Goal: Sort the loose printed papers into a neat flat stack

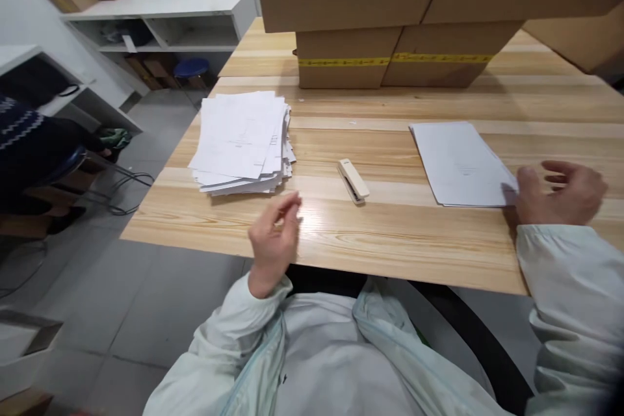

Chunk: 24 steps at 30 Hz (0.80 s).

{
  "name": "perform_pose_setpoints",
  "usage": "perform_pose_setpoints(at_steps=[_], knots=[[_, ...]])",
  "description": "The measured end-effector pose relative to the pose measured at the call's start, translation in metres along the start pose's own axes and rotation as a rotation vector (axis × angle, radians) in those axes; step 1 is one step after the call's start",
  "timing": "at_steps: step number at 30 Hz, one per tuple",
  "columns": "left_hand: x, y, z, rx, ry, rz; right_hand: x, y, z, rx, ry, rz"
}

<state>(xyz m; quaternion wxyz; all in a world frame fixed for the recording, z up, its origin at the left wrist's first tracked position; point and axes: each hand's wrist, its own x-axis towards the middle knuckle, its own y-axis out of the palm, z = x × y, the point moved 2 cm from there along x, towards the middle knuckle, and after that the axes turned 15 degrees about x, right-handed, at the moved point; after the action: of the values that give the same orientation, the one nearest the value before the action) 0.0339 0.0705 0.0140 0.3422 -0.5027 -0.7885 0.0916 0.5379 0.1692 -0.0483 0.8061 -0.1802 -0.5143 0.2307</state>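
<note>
Head view: right hand (560, 194), fingers spread, touches the small paper stack (461, 164); left hand (273, 240) hovers empty, loosely curled. Stapler (353, 180) between them lies untouched; a larger pile (242, 142) sits beyond the left hand.

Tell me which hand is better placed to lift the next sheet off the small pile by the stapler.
Right, probably. The right hand already touches the near corner of the small paper pile. The left hand hovers empty over the table edge, beyond the stapler, nearer the big stack.
</note>
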Motion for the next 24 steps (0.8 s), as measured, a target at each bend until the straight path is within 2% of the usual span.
perform_pose_setpoints(at_steps=[1,2,4,6,9,11,13,15,17,20,24], knots=[[0.014,-0.015,0.005,0.164,0.113,-0.098,-0.002,-0.001,0.004,0.042,-0.007,-0.047],[0.029,-0.029,0.01,0.3,0.228,-0.132,-0.004,-0.002,0.012,0.089,-0.018,-0.075],[0.058,-0.052,0.026,0.484,0.389,-0.076,-0.009,-0.007,0.043,0.176,-0.066,-0.096],[0.083,-0.066,0.044,0.573,0.436,0.073,-0.016,-0.017,0.091,0.276,-0.142,-0.074],[0.101,-0.07,0.063,0.615,0.4,0.243,-0.022,-0.034,0.181,0.554,-0.306,0.133],[0.104,-0.067,0.068,0.597,0.362,0.255,-0.024,-0.041,0.241,0.753,-0.438,0.342],[0.104,-0.063,0.068,0.571,0.307,0.212,-0.028,-0.04,0.293,0.892,-0.559,0.606],[0.104,-0.06,0.065,0.582,0.254,0.171,-0.033,-0.027,0.334,0.981,-0.639,0.827],[0.103,-0.059,0.062,0.637,0.231,0.176,-0.04,-0.006,0.366,1.028,-0.681,0.957],[0.104,-0.059,0.058,0.732,0.228,0.227,-0.048,0.032,0.398,1.021,-0.668,1.037],[0.104,-0.058,0.057,0.771,0.22,0.231,-0.053,0.069,0.418,1.034,-0.551,1.147]])
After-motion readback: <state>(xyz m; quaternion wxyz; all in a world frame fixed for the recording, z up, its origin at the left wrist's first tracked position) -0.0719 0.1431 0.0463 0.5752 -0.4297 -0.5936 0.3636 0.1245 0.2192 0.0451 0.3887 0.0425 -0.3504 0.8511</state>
